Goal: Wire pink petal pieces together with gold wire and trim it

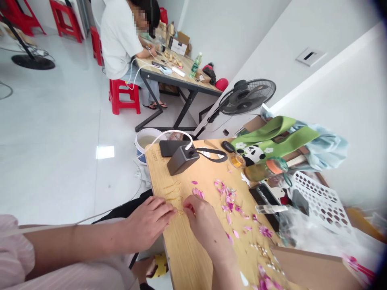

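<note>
On the wooden table's near left edge, my left hand has its fingers drawn together, with the tips low over the tabletop. Facing it, my right hand is closed with thumb and forefinger in a pinch. A thin gold wire shows in the narrow gap between both sets of fingertips; its ends are hidden by the fingers. More bent gold wire pieces lie flat just beyond my left hand. Pink petals rest right past my right hand, and others are scattered to its right.
A dark grey box-shaped device with a white cable stands by a black phone. Along the right are a glass jar, a green panda bag and a brown board. Beyond, a co-worker sits near a fan.
</note>
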The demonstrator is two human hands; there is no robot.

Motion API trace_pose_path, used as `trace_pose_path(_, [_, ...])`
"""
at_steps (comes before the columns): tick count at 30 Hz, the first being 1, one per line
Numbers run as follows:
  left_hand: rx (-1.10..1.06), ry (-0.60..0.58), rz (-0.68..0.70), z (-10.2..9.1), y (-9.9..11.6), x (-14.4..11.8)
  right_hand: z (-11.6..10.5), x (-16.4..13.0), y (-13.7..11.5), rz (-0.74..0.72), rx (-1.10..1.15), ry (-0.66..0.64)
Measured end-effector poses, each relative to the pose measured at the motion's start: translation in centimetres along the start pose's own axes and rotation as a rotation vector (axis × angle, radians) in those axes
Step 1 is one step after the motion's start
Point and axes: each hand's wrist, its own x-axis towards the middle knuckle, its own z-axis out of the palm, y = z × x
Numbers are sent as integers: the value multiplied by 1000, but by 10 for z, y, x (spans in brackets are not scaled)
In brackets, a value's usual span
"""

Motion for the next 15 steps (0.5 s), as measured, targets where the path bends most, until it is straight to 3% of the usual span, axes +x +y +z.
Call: trace_pose_path(15, [178,-77,-70,-8,22,2,-10,-7,1,-75,-78,-13])
